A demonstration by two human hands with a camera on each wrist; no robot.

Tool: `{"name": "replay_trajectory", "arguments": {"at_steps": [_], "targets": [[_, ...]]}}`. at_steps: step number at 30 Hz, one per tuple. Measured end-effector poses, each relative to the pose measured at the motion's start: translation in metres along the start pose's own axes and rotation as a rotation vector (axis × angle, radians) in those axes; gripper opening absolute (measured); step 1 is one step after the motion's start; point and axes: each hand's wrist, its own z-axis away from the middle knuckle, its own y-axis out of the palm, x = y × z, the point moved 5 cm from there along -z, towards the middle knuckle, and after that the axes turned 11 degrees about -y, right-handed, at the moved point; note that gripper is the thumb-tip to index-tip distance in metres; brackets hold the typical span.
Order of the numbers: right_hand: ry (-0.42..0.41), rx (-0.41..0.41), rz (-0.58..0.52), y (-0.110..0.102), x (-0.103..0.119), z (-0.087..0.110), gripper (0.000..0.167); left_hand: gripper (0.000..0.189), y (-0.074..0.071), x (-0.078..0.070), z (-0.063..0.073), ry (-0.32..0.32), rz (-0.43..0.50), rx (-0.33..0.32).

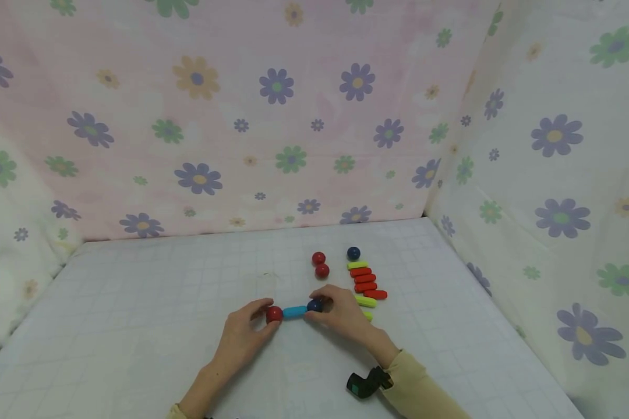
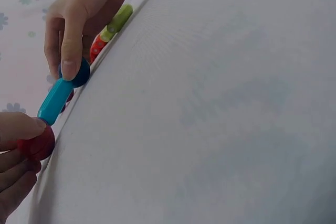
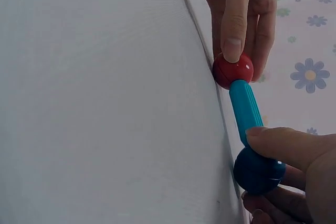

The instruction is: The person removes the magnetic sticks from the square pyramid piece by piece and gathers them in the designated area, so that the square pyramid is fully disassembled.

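Note:
A light-blue rod [image 1: 294, 312] lies between a red ball [image 1: 274, 314] and a dark blue ball [image 1: 314, 305], end to end in one line. My left hand [image 1: 243, 334] pinches the red ball between thumb and fingers. On the other end, my right hand [image 1: 343, 314] grips the dark blue ball, its thumb reaching the rod's end. In the right wrist view, the rod [image 3: 245, 108] meets both balls. The left wrist view shows the left thumb on the red ball [image 2: 39, 145] and the right hand [image 2: 86, 11] above.
Two red balls [image 1: 322, 271] stand close together farther back. To their right runs a column with another dark blue ball [image 1: 353, 253], several red rods [image 1: 365, 279] and yellow-green rods [image 1: 366, 301], partly behind my right hand. A black device [image 1: 366, 384] sits at the right wrist. Flowered cloth backs the white table [image 1: 136, 326].

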Motion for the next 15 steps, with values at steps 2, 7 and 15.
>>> {"name": "replay_trajectory", "arguments": {"at_steps": [2,7,15], "targets": [[-0.007,-0.002,0.000,0.0001,0.0006,0.0006,0.032,0.043,0.0006,0.0010,0.0000,0.001,0.000,-0.006],[-0.021,-0.012,-0.007,-0.0007,0.0029,0.0013,0.029,0.040,0.0019,0.0022,-0.0004,0.007,-0.001,-0.006],[0.001,-0.034,-0.007,-0.0003,0.0003,0.0018,0.025,0.038,0.0019,0.0026,-0.0004,0.000,-0.004,-0.008]]}}
